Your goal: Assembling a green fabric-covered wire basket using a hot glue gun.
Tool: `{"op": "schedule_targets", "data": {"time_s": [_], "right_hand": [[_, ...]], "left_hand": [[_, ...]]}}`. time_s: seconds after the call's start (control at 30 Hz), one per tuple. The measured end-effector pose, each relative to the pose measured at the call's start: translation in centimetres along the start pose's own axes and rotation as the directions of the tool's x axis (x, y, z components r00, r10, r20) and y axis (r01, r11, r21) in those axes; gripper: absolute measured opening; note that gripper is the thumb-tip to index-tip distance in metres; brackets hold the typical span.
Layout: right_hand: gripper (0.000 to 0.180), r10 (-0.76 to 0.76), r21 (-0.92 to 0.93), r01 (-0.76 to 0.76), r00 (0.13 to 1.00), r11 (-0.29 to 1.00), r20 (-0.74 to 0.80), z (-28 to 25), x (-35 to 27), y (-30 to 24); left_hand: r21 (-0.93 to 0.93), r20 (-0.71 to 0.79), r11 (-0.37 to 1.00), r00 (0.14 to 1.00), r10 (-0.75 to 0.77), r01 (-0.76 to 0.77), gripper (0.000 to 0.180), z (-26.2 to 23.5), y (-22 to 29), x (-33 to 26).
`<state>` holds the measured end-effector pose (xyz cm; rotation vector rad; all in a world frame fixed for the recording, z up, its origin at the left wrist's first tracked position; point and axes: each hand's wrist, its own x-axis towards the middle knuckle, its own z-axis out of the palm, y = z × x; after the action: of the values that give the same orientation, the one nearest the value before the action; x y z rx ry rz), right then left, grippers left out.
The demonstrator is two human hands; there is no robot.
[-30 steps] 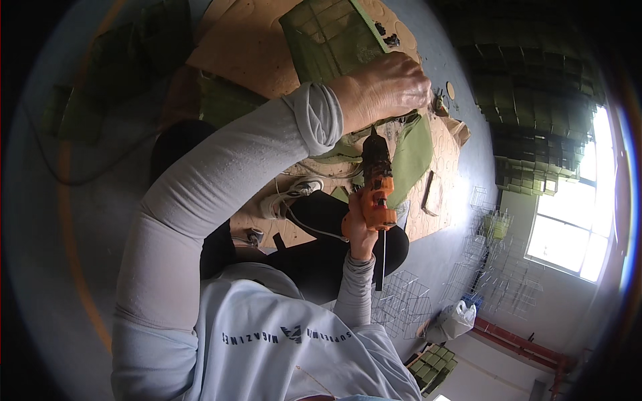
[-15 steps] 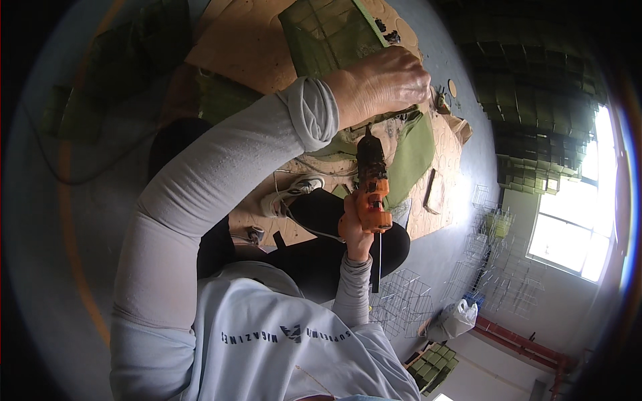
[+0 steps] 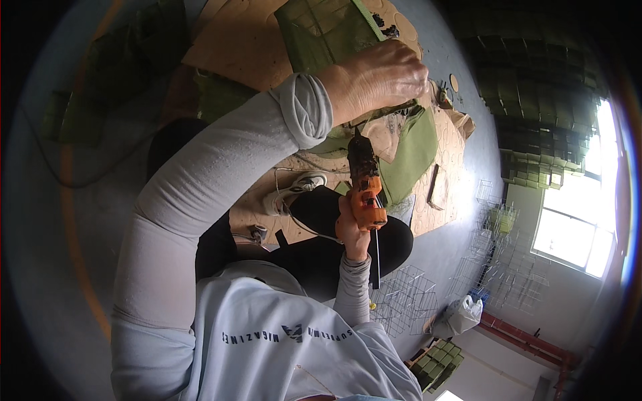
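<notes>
My right hand (image 3: 352, 230) is wrapped round the grip of an orange hot glue gun (image 3: 368, 200). The gun's dark, stained nozzle end points away from me, just below my left wrist. A thin clear rod sticks out from its rear. Farther out, my left hand (image 3: 382, 75) is closed, back of the hand up, on green fabric (image 3: 411, 157) whose edge runs under it. The fingertips are hidden from this view. Beyond that hand lies a green mesh panel (image 3: 321, 33) with a ribbed border. Brown, stained sheet material shows beside the fabric.
Tan boards (image 3: 234, 47) cover the floor under the work. A dark stick (image 3: 435, 179) lies on them at right. My shoe (image 3: 294, 190) and a pale cord are near the gun. Wire frames (image 3: 404, 301) and stacked green boxes (image 3: 535, 100) stand to the right.
The glue gun has shifted slightly left and toward me, its nozzle lower in view. My left hand has moved a little up and left, still closed.
</notes>
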<state>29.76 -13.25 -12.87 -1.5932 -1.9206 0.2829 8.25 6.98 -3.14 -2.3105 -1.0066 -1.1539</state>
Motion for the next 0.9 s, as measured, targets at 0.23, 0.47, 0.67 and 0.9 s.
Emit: {"op": "schedule_targets", "data": {"time_s": [0.23, 0.47, 0.67, 0.9], "right_hand": [[0.023, 0.038, 0.030, -0.037, 0.999, 0.999, -0.029, -0.2, 0.5, 0.3], [0.024, 0.082, 0.117, -0.082, 0.997, 0.990, 0.004, 0.1, -0.1, 0.1], [0.022, 0.396, 0.222, -0.439, 0.893, 0.871, 0.213, -1.1, 0.3, -1.7], [0.022, 0.171, 0.166, -0.188, 0.979, 0.968, 0.109, -0.3, -0.9, 0.3]], "left_hand": [[-0.014, -0.030, 1.000, 1.000, 0.011, -0.011, 0.031, 0.2, 0.2, 0.3], [0.010, -0.031, 1.000, 0.999, 0.013, -0.013, 0.030, 0.0, 0.2, 0.5], [0.004, -0.059, 1.000, 0.998, 0.025, -0.025, 0.032, 0.5, -0.2, 0.2], [-0.009, -0.128, 0.999, 0.991, 0.048, -0.049, 0.027, 0.8, -0.3, 0.4]]}}
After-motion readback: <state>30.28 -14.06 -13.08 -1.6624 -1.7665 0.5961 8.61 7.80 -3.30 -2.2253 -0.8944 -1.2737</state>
